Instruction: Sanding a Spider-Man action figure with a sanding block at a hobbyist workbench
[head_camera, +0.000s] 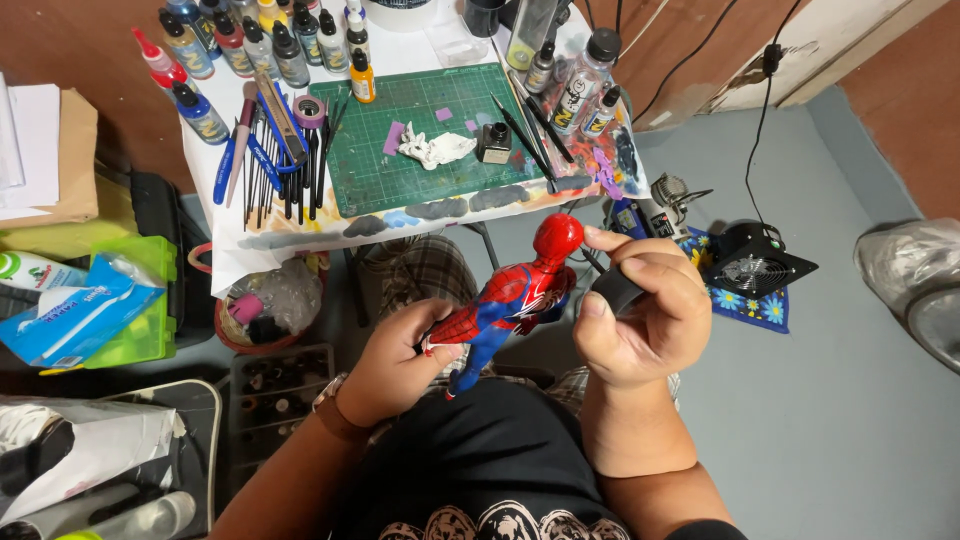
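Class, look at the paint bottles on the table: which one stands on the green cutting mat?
The yellow bottle with a black cap, at the green mat's top-left corner; the others stand off the mat.

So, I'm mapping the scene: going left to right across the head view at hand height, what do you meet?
Blue tissue pack → left hand → red-and-blue figure → right hand → black fan → clear plastic bag.
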